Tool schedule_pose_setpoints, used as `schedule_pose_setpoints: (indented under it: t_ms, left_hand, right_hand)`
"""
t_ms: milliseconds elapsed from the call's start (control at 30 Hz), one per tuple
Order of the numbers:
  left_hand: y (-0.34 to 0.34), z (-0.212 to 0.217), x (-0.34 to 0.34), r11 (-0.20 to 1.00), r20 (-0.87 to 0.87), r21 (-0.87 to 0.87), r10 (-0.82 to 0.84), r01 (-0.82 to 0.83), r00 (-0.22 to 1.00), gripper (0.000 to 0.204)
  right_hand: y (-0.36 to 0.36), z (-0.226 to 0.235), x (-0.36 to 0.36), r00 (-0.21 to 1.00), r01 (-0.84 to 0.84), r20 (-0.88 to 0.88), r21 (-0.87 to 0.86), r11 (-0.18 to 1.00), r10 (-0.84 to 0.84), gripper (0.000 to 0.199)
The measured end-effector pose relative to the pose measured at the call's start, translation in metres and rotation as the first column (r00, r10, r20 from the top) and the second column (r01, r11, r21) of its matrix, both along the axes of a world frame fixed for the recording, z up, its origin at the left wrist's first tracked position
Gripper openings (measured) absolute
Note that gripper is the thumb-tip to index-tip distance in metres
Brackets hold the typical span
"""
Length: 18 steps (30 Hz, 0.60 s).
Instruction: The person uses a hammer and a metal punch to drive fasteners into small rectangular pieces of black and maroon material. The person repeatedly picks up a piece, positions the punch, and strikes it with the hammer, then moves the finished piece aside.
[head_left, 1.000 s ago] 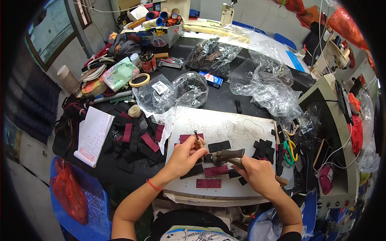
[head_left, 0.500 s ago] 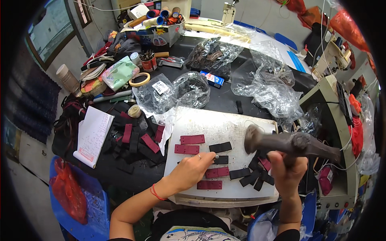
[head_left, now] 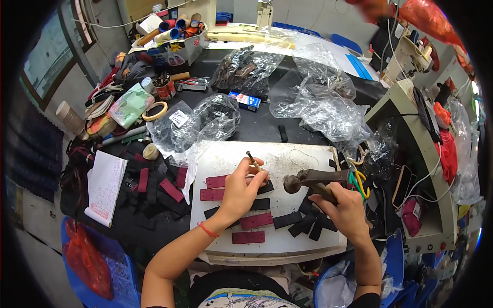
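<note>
My left hand (head_left: 243,188) pinches a thin metal punch (head_left: 253,160) upright over a black strip (head_left: 265,188) on the white cutting board (head_left: 287,241). My right hand (head_left: 343,208) grips the wooden handle of a hammer (head_left: 314,179), its head level with the punch and a little to the right of it. Dark red strips (head_left: 216,181) and black strips (head_left: 287,219) lie in rows on the board under and between both hands. A small heap of black strips (head_left: 311,222) sits below my right hand.
More red and black strips (head_left: 154,185) and a notepad (head_left: 104,187) lie left of the board. Clear plastic bags (head_left: 313,97) of dark parts crowd the black table behind. Tape rolls (head_left: 154,111), a cluttered box (head_left: 174,36) and a grey machine (head_left: 421,154) at right.
The hammer, raised high half a second ago, has come down beside the punch. My left hand has lifted from the strips and now holds the punch upright.
</note>
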State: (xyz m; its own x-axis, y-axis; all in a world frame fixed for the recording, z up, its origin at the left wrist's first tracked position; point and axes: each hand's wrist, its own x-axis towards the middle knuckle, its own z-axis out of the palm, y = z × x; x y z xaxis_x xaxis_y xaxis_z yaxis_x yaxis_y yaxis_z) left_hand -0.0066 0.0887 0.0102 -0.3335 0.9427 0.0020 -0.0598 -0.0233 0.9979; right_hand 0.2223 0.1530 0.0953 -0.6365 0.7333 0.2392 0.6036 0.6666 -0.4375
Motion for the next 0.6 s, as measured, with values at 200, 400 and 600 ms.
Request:
schedule_pose_setpoints:
  t_ms: [200, 400, 600]
  left_hand:
    - [0.002, -0.012, 0.004, 0.998, -0.019, -0.047, 0.027, -0.028, 0.999, 0.02]
    - [0.005, -0.004, 0.008, 1.0, -0.26, 0.021, 0.006, -0.001, 0.965, 0.015]
    - [0.003, -0.004, 0.009, 0.995, -0.423, 0.09, 0.08, -0.046, 0.903, 0.011]
  right_hand:
    - [0.005, -0.022, 0.011, 1.0, -0.001, -0.018, -0.072, 0.997, 0.0, 0.021]
    - [0.009, -0.022, 0.005, 0.994, -0.055, -0.094, -0.045, 0.997, 0.051, 0.022]
    - [0.013, 0.022, -0.009, 0.891, 0.067, -0.45, -0.015, 0.998, -0.066, 0.015]
